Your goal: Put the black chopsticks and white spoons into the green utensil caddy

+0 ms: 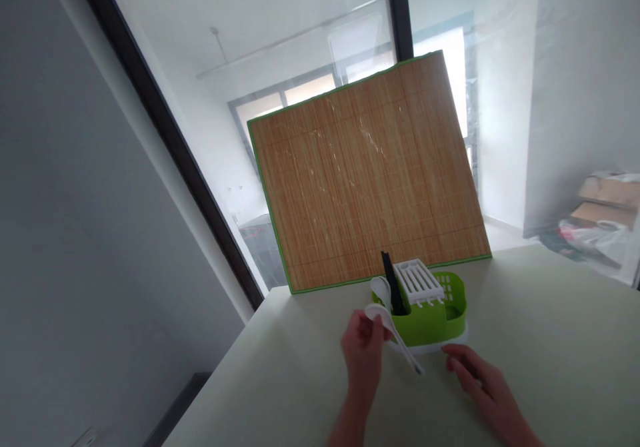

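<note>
A bamboo mat leans upright against the window at the back of the pale table. Before it stands a green caddy on its white tray. The left hand pinches a white spoon near its bowl; the bowl points up-left, the handle slanting down-right. The right hand rests open on the table, holding nothing.

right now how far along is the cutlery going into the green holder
Partly done. Already in the green holder: one white spoon and a black utensil, standing at its left end. In hand: the left hand holds a second white spoon beside the holder, not yet inside. The right hand rests on the table by the holder's base. Nothing else loose shows.
</note>
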